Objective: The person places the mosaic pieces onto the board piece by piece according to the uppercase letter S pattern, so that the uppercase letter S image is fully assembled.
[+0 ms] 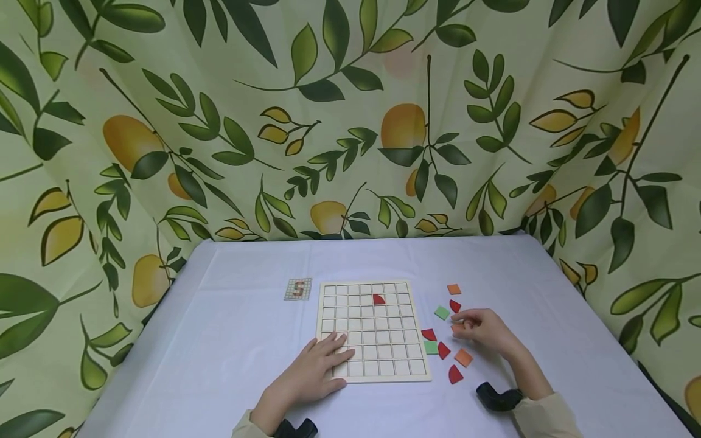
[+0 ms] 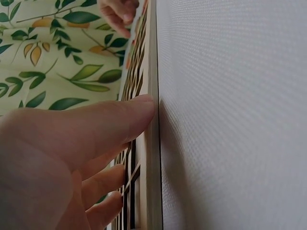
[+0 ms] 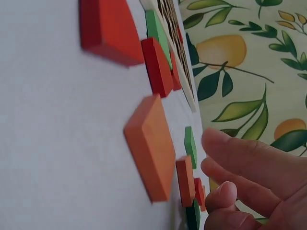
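Note:
A pale grid board [image 1: 378,378] lies flat, with one red quarter-round tile [image 1: 379,299] in a cell of its upper part. My left hand [image 1: 317,368] rests on the board's lower left corner, fingers spread; the left wrist view shows its thumb [image 2: 139,115] against the board's edge. To the right of the board, my right hand [image 1: 486,330] hovers with bent fingers over an orange square tile [image 1: 457,328]. In the right wrist view that orange tile [image 3: 185,181] lies on the cloth, apart from the fingertips [image 3: 216,139]. Nothing shows between these fingers.
Several loose tiles lie right of the board, among them a green square [image 1: 442,312], an orange square [image 1: 463,358] and a red quarter-round [image 1: 455,375]. A small pattern card [image 1: 298,289] lies left of the board. A leaf-print curtain [image 1: 350,152] hangs behind the white-covered table [image 1: 219,340].

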Action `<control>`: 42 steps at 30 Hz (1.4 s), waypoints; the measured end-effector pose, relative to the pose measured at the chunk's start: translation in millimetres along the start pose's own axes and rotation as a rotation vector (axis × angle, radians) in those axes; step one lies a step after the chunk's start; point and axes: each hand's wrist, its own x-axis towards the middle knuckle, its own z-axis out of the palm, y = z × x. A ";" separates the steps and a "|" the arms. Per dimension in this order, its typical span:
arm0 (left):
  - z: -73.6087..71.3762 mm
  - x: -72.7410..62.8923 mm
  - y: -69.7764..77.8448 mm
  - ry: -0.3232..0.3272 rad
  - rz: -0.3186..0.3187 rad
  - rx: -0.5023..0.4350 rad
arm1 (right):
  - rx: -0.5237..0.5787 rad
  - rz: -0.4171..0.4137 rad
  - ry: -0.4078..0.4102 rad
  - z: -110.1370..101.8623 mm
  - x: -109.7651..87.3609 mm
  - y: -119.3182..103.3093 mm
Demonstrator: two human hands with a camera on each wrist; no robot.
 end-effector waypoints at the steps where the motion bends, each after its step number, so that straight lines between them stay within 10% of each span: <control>1: -0.3 -0.2 0.0 0.001 0.002 0.000 | -0.005 -0.002 -0.005 -1.2 -0.3 0.8; 42: -0.6 -1.8 0.0 -0.004 0.002 -0.030 | -0.110 -0.041 0.015 -10.0 5.3 10.6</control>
